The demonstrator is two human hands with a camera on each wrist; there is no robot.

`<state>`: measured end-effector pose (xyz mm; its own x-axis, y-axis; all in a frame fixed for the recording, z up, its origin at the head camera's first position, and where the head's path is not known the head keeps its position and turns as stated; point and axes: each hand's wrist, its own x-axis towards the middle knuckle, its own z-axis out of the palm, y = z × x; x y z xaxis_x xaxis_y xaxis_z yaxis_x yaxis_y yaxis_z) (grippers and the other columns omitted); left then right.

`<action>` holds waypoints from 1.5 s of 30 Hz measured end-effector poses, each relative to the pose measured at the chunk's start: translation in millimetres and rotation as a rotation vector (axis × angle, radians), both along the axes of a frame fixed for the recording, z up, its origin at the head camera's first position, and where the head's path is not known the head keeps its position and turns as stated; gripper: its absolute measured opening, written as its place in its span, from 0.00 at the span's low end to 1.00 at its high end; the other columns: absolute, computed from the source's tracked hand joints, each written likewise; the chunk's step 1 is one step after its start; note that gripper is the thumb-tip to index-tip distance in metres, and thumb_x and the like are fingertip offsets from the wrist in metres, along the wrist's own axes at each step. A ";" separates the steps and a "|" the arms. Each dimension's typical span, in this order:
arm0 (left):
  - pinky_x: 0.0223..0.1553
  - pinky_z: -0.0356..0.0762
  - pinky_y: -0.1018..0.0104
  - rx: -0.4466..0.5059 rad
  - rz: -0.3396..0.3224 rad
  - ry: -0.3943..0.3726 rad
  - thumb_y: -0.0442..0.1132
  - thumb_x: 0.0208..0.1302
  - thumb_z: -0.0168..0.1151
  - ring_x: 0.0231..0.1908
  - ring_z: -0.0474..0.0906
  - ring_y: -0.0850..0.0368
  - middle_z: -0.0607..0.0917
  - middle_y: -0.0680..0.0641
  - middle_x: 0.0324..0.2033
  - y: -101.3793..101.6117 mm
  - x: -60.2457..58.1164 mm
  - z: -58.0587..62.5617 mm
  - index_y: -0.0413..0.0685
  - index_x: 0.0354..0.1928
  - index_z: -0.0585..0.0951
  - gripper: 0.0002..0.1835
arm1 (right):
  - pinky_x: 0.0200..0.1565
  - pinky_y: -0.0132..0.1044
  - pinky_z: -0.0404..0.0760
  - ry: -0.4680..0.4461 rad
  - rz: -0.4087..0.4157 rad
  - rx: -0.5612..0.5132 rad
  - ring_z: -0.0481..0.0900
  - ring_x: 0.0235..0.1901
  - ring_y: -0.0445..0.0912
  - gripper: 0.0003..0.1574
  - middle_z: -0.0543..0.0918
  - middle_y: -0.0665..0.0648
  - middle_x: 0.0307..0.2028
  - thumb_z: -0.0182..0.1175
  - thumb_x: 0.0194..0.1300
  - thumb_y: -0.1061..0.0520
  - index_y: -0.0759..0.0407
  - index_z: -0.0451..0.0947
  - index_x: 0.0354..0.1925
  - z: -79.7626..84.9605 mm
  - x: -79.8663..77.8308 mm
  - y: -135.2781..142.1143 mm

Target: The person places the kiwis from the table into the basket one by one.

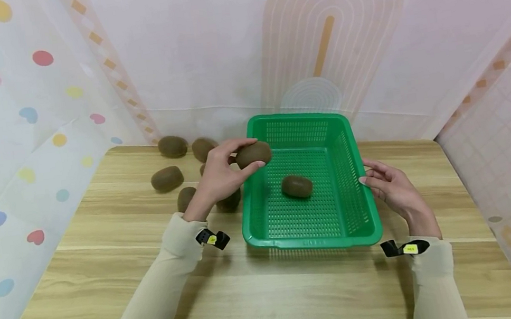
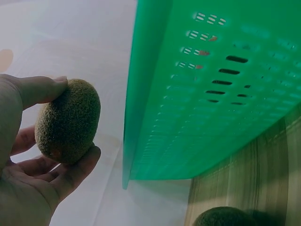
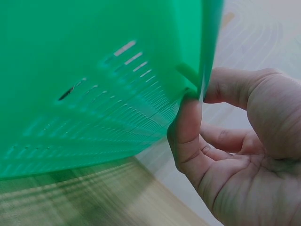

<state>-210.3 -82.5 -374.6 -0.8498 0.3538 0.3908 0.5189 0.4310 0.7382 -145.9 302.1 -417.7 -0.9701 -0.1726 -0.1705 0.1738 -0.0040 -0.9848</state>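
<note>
My left hand (image 1: 223, 175) pinches a brown fuzzy kiwi (image 1: 255, 154) between thumb and fingers, over the left rim of a green plastic basket (image 1: 314, 248). In the left wrist view that kiwi (image 2: 69, 120) is held beside the basket's outer wall (image 2: 155, 117). Another kiwi (image 1: 297, 186) lies on the basket floor. At the basket's right side, my right hand (image 1: 395, 187) pinches the rim. The right wrist view shows the thumb and index finger (image 3: 189, 127) of that hand on either side of the rim.
Several kiwis, such as one at the back (image 1: 172, 146) and one at the left (image 1: 167, 179), lie on the wooden table (image 1: 93, 243) left of the basket. Some are partly hidden behind my left hand. Patterned cloth (image 1: 204, 54) covers the walls at the back and sides.
</note>
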 end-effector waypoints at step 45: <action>0.63 0.62 0.49 -0.175 0.173 0.072 0.64 0.51 0.65 0.66 0.58 0.56 0.63 0.56 0.66 -44.1 -8.3 -6.7 0.71 0.70 0.57 0.44 | 0.38 0.28 0.80 0.003 -0.006 0.015 0.77 0.38 0.40 0.41 0.75 0.56 0.43 0.61 0.63 0.58 0.60 0.56 0.70 -1.6 1.2 -0.6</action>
<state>-218.5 -126.5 -381.2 -0.8755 0.2736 0.3983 0.4753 0.6358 0.6081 -144.7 301.5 -419.3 -0.9716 -0.1642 -0.1703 0.1710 0.0099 -0.9852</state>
